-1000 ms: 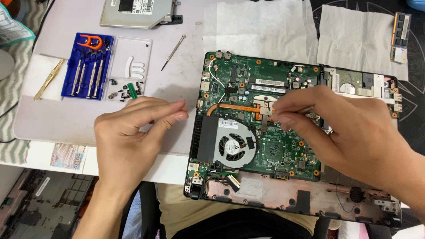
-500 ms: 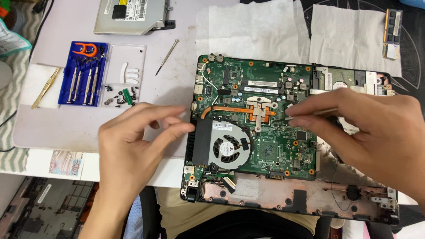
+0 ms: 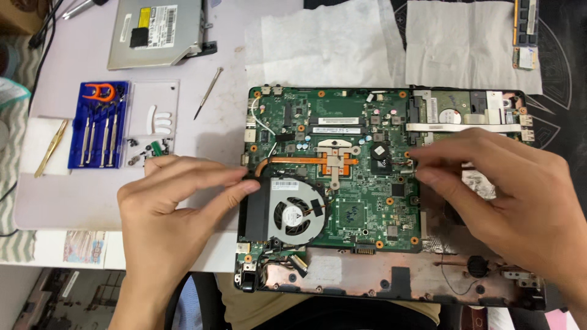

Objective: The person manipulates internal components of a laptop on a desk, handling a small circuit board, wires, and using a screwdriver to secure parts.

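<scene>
Both my hands lie flat, gripping nothing: left hand (image 3: 174, 214) fingertips touch the fan (image 3: 293, 211) edge, right hand (image 3: 513, 195) fingertips press the green motherboard (image 3: 342, 177).

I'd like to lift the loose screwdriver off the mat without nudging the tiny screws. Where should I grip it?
Pinch the screwdriver at its thicker upper handle end, coming from above. It lies flat and slanted, tip toward the lower left, apart from the screws and the laptop board.

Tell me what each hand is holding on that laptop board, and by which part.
Nothing is clearly held. The left hand rests its fingers on the fan housing at its left edge; the right hand pinches its fingers over the motherboard, and any held object is hidden.
</scene>
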